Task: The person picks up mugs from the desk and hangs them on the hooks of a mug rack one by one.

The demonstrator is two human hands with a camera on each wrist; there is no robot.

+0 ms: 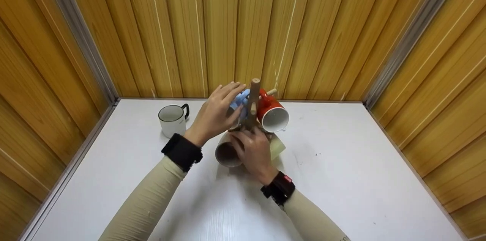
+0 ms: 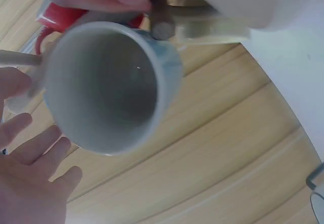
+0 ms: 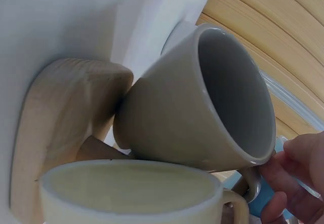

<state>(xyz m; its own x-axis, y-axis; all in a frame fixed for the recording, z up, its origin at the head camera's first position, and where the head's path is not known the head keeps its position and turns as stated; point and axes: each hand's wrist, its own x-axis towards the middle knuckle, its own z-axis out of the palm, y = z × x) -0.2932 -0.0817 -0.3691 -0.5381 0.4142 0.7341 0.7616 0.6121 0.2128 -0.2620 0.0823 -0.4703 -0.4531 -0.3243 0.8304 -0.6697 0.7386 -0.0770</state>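
Note:
A wooden mug tree stands on the table with several mugs hanging from its pegs. My right hand pinches a grey-beige mug near its rim and handle, low on the near side, with its mouth facing outward. Beside that hangs a pale yellow mug. Higher up, my left hand is beside the light blue mug, its fingers loosely spread and holding nothing. A red mug with a white inside hangs from an upper peg on the right.
A white mug with a dark rim and black handle stands upright on the white table, left of the tree. The tree's thick wooden base rests on the tabletop. Wood-patterned walls enclose the back and sides.

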